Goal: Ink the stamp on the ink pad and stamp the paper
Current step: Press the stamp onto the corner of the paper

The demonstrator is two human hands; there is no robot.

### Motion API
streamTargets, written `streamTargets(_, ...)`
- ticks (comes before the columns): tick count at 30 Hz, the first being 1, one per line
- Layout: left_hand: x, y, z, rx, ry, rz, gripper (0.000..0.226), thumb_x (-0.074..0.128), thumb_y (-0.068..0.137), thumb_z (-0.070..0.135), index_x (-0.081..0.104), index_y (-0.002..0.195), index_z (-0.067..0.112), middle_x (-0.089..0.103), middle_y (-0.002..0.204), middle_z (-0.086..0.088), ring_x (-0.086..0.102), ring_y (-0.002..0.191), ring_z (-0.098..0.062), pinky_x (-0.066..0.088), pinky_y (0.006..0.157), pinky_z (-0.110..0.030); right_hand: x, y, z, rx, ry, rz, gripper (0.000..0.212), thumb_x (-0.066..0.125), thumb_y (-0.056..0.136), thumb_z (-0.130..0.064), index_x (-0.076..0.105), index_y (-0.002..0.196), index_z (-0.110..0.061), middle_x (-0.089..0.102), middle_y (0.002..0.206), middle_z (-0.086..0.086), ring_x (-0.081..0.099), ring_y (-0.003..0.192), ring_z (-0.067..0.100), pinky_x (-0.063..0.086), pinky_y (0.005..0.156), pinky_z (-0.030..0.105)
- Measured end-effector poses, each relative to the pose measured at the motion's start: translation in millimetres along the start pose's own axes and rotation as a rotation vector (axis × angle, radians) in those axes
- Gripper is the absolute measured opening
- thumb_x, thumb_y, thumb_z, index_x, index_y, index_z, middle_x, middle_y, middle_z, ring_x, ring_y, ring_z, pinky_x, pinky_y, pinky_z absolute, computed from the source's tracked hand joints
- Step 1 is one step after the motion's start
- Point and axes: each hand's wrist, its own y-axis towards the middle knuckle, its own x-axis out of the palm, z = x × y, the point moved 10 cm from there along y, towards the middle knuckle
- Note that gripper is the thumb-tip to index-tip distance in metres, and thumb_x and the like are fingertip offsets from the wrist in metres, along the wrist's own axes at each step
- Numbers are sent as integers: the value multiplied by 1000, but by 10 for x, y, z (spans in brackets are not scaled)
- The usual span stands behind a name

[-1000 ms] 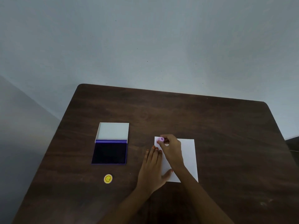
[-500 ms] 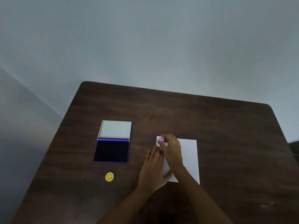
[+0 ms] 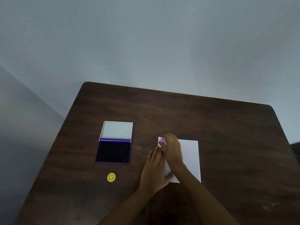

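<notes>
A white sheet of paper point(image 3: 190, 158) lies on the dark wooden table point(image 3: 211, 127). My right hand point(image 3: 172, 150) grips a small purple stamp point(image 3: 162, 140) and holds it down at the paper's far left corner. My left hand point(image 3: 154, 169) lies flat with fingers spread on the paper's left edge. To the left, the ink pad point(image 3: 113, 151) sits open, its dark blue pad toward me and its white lid point(image 3: 116, 129) folded back. The stamp's face is hidden.
A small round yellow smiley-face cap or sticker point(image 3: 111, 177) lies on the table in front of the ink pad. The table's far edge meets a pale wall. A dark object point(image 3: 296, 147) shows at the right edge.
Both hands stay in the same place on the paper, the stamp still at the far left corner. Only the camera view shifted slightly.
</notes>
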Motion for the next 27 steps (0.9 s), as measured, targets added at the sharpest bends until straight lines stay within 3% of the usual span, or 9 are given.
streamTargets(2, -6, 5, -20, -27, -30, 0, 74, 82, 44, 57, 69, 98, 7, 74, 98, -8, 71, 88, -20, 55, 78, -39, -10, -8, -4, -1, 12, 4, 28, 55, 88, -19, 58, 111, -3, 62, 120, 12, 58, 106, 24, 41, 93, 24)
streamTargets(8, -8, -27, -12, -20, -57, -39, 75, 67, 64, 61, 59, 118, 9, 66, 119, -8, 61, 110, -23, 41, 98, -41, -43, 19, -29, 1, -11, 10, 24, 57, 87, -18, 60, 104, -1, 65, 112, 14, 60, 98, 24, 44, 84, 23)
streamTargets(14, -23, -24, -13, -37, -72, -64, 75, 73, 59, 59, 62, 112, 8, 69, 113, -8, 65, 103, -23, 49, 89, -42, -38, 26, -14, 32, -13, -13, 25, 59, 86, -19, 58, 105, -2, 64, 114, 14, 59, 99, 23, 45, 85, 24)
streamTargets(23, -89, -31, 0, -45, -69, -66, 74, 67, 63, 63, 60, 115, 10, 67, 118, -5, 63, 107, -21, 46, 93, -40, -3, 60, 49, 50, -9, -71, 27, 60, 85, -19, 59, 107, -3, 64, 115, 13, 60, 101, 24, 45, 89, 27)
streamTargets(25, -90, -29, -7, -44, -71, -57, 75, 65, 65, 63, 58, 117, 9, 66, 120, -7, 62, 109, -22, 43, 95, -41, -76, 59, 144, 103, 152, -26, 16, 64, 83, -17, 65, 94, -6, 69, 103, 15, 63, 92, 23, 46, 81, 25)
streamTargets(27, -58, -37, -9, -42, -40, -77, 74, 62, 67, 64, 57, 117, 9, 65, 121, -7, 59, 113, -21, 41, 96, -41, -209, 13, 365, 236, 505, 75, 5, 67, 80, -17, 68, 82, -12, 71, 91, 10, 64, 83, 16, 47, 68, 18)
